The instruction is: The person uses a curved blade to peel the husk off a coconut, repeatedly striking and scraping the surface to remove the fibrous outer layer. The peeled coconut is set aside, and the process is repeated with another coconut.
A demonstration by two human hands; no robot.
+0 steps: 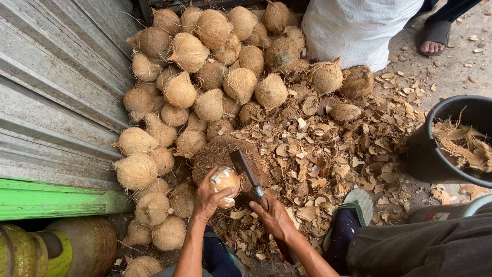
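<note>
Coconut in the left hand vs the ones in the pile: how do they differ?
The coconut gripped by the left hand looks pale, smooth and partly pared; the piled coconuts are tan and covered in hairy fibre. The held one rests on a brown chopping block beside the cleaver in the right hand; the others lie heaped against the metal wall. Both are roundish.

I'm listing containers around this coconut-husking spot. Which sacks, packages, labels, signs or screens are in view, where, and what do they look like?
White sack: top centre-right behind the coconut pile, bulging, plain woven white.
Black bucket: right edge, round, holding brown husk fibre.
Gas cylinder: bottom left, lying down, green-yellow and worn.
Label: lower right, a small red-and-white patch, partly hidden.
No signs or screens.
</note>
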